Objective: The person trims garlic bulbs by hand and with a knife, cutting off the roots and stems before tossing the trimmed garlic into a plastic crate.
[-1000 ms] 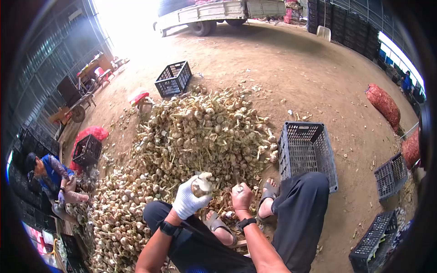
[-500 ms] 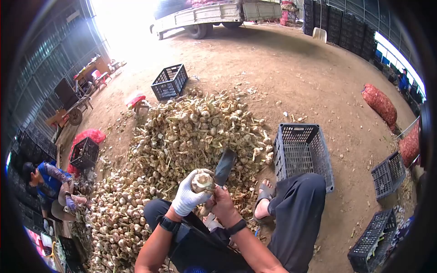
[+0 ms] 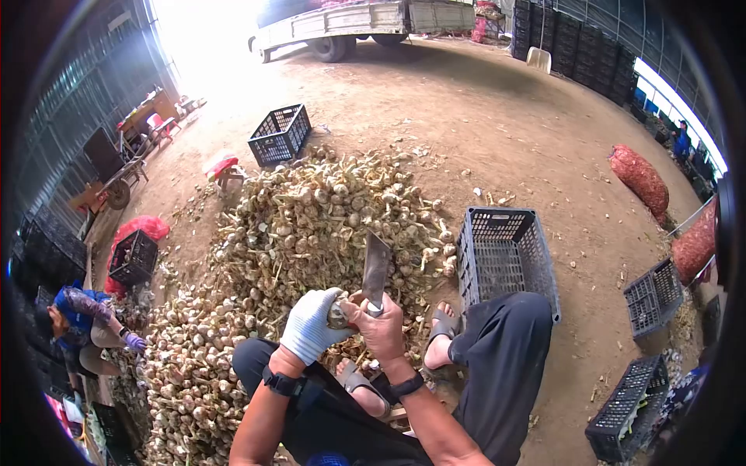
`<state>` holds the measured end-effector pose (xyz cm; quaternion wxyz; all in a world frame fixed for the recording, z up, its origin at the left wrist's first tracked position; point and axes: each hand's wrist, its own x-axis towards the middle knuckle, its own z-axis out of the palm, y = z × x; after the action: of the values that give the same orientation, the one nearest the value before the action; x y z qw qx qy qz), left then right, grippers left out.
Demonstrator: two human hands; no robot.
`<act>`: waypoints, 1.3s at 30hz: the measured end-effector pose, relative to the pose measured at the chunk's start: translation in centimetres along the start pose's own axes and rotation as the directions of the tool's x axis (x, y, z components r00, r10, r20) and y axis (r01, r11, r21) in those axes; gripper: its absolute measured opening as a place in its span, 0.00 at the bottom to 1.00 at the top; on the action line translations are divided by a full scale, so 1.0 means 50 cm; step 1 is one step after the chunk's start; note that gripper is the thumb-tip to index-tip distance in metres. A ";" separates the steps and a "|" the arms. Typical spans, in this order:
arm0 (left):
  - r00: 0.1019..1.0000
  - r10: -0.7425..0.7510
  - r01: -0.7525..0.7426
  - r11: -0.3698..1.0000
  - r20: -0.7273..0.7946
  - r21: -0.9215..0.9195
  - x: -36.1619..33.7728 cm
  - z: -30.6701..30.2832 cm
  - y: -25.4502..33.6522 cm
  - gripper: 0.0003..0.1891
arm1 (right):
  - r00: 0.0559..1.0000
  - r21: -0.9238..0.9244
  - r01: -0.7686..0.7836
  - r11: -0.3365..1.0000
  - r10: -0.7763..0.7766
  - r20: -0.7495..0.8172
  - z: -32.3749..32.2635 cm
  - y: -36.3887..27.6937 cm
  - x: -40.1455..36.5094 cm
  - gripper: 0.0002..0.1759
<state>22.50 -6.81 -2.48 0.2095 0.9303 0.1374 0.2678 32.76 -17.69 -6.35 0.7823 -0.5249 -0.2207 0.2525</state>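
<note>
White knit glove is worn on the left hand [image 3: 309,330], which is closed around a bulb [image 3: 337,315] of garlic. The bulb is held over the lap, at the near edge of the pile [image 3: 326,210], and is mostly covered by the fingers.

The right hand [image 3: 382,332] is bare and clenched on the handle of a cleaver [image 3: 377,268]. Its thumb is laid against the bulb. The blade is held upright with its tip pointed far, and its heel is just beside the bulb. Both hands are pressed together at the bulb. A black watch [image 3: 277,382] is worn on the left wrist.

Containers:
- A grey crate [image 3: 505,233] is set right of the pile, touching the right knee. Only its mesh floor is seen inside.
- A black crate [image 3: 280,133] is set at the far-left edge of the pile; its contents cannot be made out.
- A second black crate [image 3: 132,258] is set on the left against a red sack [image 3: 144,227].
- Three more dark crates are placed near right. Green scraps are seen in the nearest [image 3: 625,408].
- Red mesh sacks [image 3: 641,177], filled, are laid far right.

A truck [image 3: 350,23] is parked far, and a person [image 3: 81,318] is crouched at the left edge of the pile.
</note>
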 end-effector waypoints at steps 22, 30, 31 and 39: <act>0.927 -0.334 0.172 -0.025 0.170 -0.985 0.006 -0.014 -0.012 0.33 | 0.860 0.568 -0.505 0.649 0.435 0.267 -0.002 0.076 -0.011 0.13; 0.995 -0.037 0.018 0.983 -0.098 -0.183 0.019 -0.025 -0.006 0.19 | 0.936 0.532 -0.343 0.774 0.328 0.126 -0.033 0.041 0.013 0.04; 0.998 -0.044 0.035 0.988 -0.053 -0.147 0.012 -0.018 -0.005 0.18 | 0.961 0.443 -0.273 0.854 0.262 0.088 -0.033 0.035 0.014 0.04; 0.699 -0.582 0.683 0.369 0.416 -0.630 -0.002 -0.023 -0.021 0.10 | 0.977 -0.263 0.205 0.943 -0.214 -0.008 -0.021 0.067 -0.007 0.14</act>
<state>21.61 -5.56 -2.13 0.6658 0.6455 0.3470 0.1400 32.58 -17.55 -9.88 0.7326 -0.6014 -0.2923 0.1272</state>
